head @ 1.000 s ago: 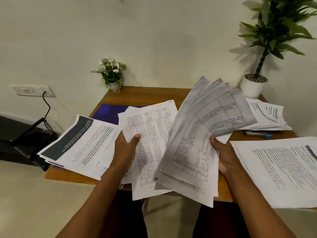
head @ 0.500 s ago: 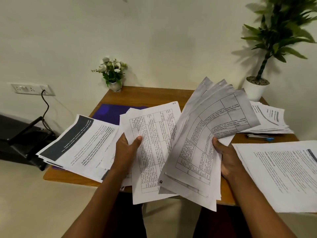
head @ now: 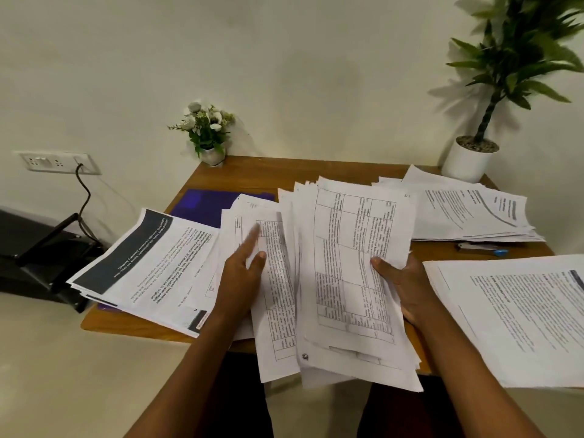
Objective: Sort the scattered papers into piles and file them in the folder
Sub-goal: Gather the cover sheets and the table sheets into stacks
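Tabletop (head: 252, 175): brown wood, smooth, rounded front edge, set against a plain pale wall.

Folder (head: 205, 205): purple, flat, matt; lies on the left rear of the tabletop, its near part covered by papers.

Left pile (head: 142, 263): white printed sheets, loosely squared, the top sheet with a dark header band; it overhangs the left front edge of the tabletop.

Table sheet (head: 278, 295): one white page printed with a ruled grid, lying lengthwise on other loose pages, its near end past the tabletop edge.

Left hand (head: 243, 279): palm down on the table sheet, fingers spread and extended, blurred at the tips, thumb out to the right. It is open and grips nothing.

Stack (head: 350, 279): thick sheaf of white gridded pages, edges fanned and uneven, a small dark fastener at its near left corner. It lies at the centre front, just beside the table sheet.

Right hand (head: 401, 282): closed on the right edge of the stack, thumb on top, fingers hidden beneath.

Rear pile (head: 467, 213): white printed sheets, splayed, at right rear; a pen (head: 482, 248) lies just in front.

Right pile (head: 521, 317): white text pages at the right front, overhanging.

Flower pot (head: 208, 134): small, white blooms, rear left corner.

Plant (head: 474, 159): green leaves, round white pot, rear right corner.
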The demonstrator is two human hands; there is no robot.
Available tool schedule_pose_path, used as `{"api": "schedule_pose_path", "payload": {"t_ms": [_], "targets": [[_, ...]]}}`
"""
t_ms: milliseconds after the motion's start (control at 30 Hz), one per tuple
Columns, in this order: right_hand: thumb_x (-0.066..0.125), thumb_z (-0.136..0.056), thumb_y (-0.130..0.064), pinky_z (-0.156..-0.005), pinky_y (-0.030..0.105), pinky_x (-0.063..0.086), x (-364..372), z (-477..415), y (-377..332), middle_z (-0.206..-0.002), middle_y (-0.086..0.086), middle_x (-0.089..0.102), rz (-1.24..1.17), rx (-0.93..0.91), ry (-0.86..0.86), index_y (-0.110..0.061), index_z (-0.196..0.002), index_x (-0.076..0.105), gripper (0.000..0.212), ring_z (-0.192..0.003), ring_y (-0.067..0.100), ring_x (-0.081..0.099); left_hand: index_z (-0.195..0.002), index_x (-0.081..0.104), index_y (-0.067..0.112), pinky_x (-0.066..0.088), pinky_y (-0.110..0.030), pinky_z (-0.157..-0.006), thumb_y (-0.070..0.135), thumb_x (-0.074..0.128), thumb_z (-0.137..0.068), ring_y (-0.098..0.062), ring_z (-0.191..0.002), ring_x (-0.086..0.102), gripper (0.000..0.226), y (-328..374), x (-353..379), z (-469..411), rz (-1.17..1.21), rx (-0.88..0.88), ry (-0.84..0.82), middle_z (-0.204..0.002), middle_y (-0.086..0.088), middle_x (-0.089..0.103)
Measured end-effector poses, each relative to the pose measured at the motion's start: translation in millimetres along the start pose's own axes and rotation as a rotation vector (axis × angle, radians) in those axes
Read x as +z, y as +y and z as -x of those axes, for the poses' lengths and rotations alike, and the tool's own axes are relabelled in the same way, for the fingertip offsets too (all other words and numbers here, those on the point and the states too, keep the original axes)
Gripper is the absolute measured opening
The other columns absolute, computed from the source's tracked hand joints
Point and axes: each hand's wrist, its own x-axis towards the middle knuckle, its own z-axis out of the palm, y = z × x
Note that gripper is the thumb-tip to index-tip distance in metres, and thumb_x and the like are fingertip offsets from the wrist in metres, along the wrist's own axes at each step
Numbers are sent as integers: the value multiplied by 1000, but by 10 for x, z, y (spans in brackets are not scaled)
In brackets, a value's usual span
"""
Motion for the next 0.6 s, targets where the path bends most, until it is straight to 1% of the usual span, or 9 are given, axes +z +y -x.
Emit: {"api": "schedule_pose_path", "payload": {"t_ms": [33, 100, 133, 200, 300, 367, 467, 533, 600], "targets": [[91, -68, -37, -85, 33, 61, 17, 11, -2, -114, -3, 76, 40, 1, -7, -23, -117, 67, 56, -106, 17, 73, -139, 49, 48, 37, -38, -117, 32, 53, -105, 11, -129, 47, 37, 25, 5, 28, 31, 0, -10, -143, 32, 46], [82, -82, -19, -85, 33, 61, 46, 33, -4, -107, -6, 76, 103, -7, -5, -25, -112, 66, 35, -96, 8, 74, -112, 66, 39, 49, -19, -99, 38, 49, -105, 4, -109, 60, 18, 116, 28, 70, 93, -87, 2, -124, 25, 61], [78, -85, -13, -86, 33, 61, 60, 30, 17, -107, -7, 75, 131, -2, 4, -24, -112, 65, 31, -94, 7, 74, -98, 63, 37, 47, -9, -84, 39, 47, -105, -1, -98, 61, 18, 158, 36, 77, 107, -145, 13, -113, 22, 62], [80, -86, -19, -91, 46, 60, 71, 30, 34, -114, -3, 74, 228, 20, 11, -21, -118, 64, 37, -101, 16, 74, -82, 56, 30, 40, -3, -67, 39, 47, -104, -1, -80, 56, 25, 160, 38, 70, 120, -197, 33, -97, 18, 60], [83, -84, -30, -93, 53, 58, 92, 62, 24, -119, -4, 73, 250, 36, 4, -25, -122, 62, 44, -108, 23, 71, -86, 69, -1, 55, -20, -74, 40, 60, -99, -15, -77, 67, 44, 51, -4, 44, 138, -112, 4, -89, -10, 73], [77, -89, -26, -94, 48, 58, 113, 78, -4, -116, -5, 75, 222, 26, 19, -23, -122, 64, 35, -108, 20, 72, -85, 70, -1, 59, -30, -81, 36, 62, -100, -22, -82, 69, 41, -29, -5, 23, 124, -83, -6, -85, -9, 74], [70, -92, -18, -93, 42, 59, 115, 103, -58, -118, 0, 75, 81, 47, -33, -15, -123, 65, 32, -111, 23, 71, -78, 68, 10, 51, -18, -70, 32, 62, -101, -6, -75, 66, 32, -40, 2, 8, 126, -133, 25, -72, 11, 70], [69, -87, -19, -91, 38, 59, 92, 119, -87, -121, 7, 74, -42, 58, -21, -9, -126, 64, 41, -112, 25, 71, -80, 65, 7, 48, -12, -66, 33, 62, -100, -2, -72, 64, 33, -44, 7, -5, 134, -158, 59, -71, 11, 67], [74, -82, -25, -91, 38, 59, 68, 112, -96, -123, 10, 73, -91, 59, 39, -7, -128, 64, 51, -113, 26, 70, -82, 61, 8, 50, -15, -66, 32, 60, -101, -3, -74, 64, 30, -61, 9, -26, 150, -177, 86, -78, 7, 67]]}}
